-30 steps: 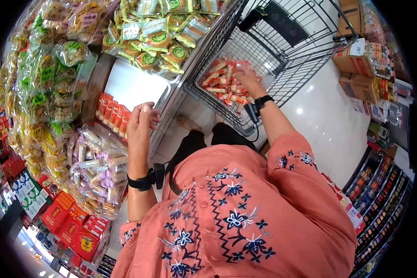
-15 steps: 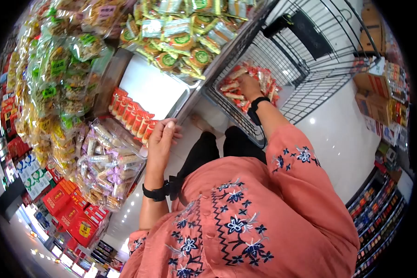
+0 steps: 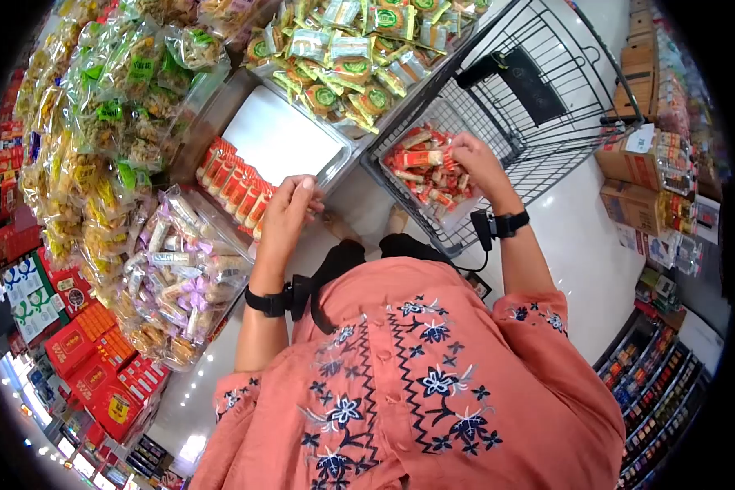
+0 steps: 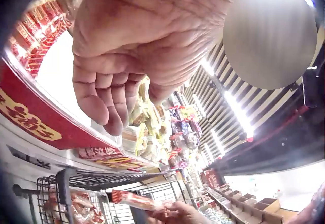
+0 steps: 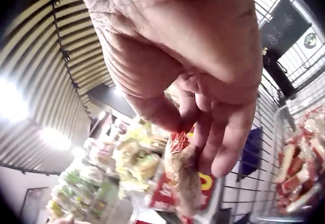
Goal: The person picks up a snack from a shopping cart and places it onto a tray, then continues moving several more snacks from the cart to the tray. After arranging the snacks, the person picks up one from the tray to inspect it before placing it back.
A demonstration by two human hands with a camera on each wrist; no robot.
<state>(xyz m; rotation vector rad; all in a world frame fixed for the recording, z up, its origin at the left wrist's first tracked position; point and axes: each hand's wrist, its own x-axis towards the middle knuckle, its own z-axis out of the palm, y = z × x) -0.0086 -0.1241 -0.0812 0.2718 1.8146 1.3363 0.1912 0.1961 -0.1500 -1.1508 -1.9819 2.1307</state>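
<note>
My right hand (image 3: 479,169) pinches one end of a red-and-clear wrapped snack stick (image 3: 421,158) above the shopping cart; the right wrist view shows the wrapped stick (image 5: 183,175) hanging from thumb and fingers. Under it, a clear tub of similar red-wrapped sticks (image 3: 439,198) sits in the cart. My left hand (image 3: 290,214), fingers loosely bent and holding nothing, is over the edge of the display bin, beside a row of red-wrapped sticks (image 3: 235,189). In the left wrist view the left hand (image 4: 132,56) hangs empty above the bin's white surface (image 4: 58,76).
The cart's wire rim (image 3: 604,122) adjoins the display edge. Yellow-green packets (image 3: 351,61) lie behind the white surface (image 3: 282,135), purple-wrapped sticks (image 3: 175,282) nearer the body, and green-labelled bags (image 3: 110,110) at left. Cardboard boxes (image 3: 629,204) stand at right.
My right hand has come up from the tub and now holds a wrapped stick. The left hand remains by the display edge, its fingers empty. The head view has shifted slightly.
</note>
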